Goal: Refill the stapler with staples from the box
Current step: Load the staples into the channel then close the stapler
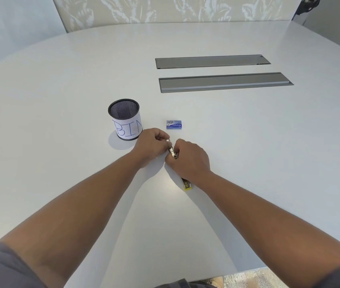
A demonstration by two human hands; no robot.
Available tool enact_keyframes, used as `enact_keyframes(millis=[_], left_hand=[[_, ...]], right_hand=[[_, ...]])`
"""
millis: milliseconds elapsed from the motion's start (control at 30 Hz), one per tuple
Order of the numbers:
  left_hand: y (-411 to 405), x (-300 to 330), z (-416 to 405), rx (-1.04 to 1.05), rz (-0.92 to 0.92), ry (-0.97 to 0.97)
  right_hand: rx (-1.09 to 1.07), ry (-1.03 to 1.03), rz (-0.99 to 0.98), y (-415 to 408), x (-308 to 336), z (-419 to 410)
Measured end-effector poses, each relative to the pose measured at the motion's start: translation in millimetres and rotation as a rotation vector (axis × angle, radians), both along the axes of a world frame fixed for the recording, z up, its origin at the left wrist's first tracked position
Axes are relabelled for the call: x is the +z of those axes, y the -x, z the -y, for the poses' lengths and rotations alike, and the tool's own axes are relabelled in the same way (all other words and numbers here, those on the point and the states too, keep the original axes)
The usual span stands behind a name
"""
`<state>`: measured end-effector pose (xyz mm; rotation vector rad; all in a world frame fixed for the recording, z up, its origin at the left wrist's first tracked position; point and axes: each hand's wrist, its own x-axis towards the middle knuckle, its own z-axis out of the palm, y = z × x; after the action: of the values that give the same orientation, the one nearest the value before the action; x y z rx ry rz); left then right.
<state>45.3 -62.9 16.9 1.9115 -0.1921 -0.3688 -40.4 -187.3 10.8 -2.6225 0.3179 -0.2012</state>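
From the head camera, a wide, pale grey tabletop with a curved far edge fills the view. Both bare forearms reach in from the near edge and meet around the middle of the tabletop.

The left hand has its fingers curled closed around the far end of a slim, silver metal stapler with a yellow end. The right hand lies over the stapler's middle, fingers bent down and closed on it, so most of the body is hidden. A short stretch of bright metal shows between the two hands, and the yellow tip pokes out below the right wrist, nearer the near edge. The stapler lies slanted on the tabletop; whether it is swung open cannot be told.

A small blue cardboard box of staples lies flat and closed just beyond the hands, apart from them. To its left, close by the left hand, stands an upright black mesh cup wrapped in white paper lettered "BIN".

Farther off, toward the far right, two long grey metal hatch covers sit flush in the tabletop, one behind the other.
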Motion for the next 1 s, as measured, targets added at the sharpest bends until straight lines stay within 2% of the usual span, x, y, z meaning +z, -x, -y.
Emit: enact_keyframes(millis=[200,400,533,633,800,933,1000], left_hand=[[6.1,-1.4,-5.7,-0.007,0.034,0.043],[19.2,-1.4,-0.3,0.139,-0.018,0.094],[26.8,2.9,7.8,0.13,-0.253,0.4],[30.8,8.5,8.7,0.123,-0.351,0.615],[33.1,12.5,2.9,0.129,-0.386,0.758],[31.5,12.9,-1.1,0.161,-0.349,0.737],[30.6,13.2,-3.4,0.152,-0.327,0.701]], right_hand=[[0.008,-0.033,-0.001,2.1,2.5,4.8],[-0.073,-0.209,0.097,8.4,6.2,5.9],[-0.063,-0.262,0.162,11.3,10.4,0.6],[-0.031,-0.291,0.159,11.2,13.8,0.1],[0.09,-0.455,0.078,11.7,23.5,8.8],[0.146,-0.637,-0.149,14.6,33.8,24.3],[0.171,-0.696,-0.183,12.8,40.3,34.3]])
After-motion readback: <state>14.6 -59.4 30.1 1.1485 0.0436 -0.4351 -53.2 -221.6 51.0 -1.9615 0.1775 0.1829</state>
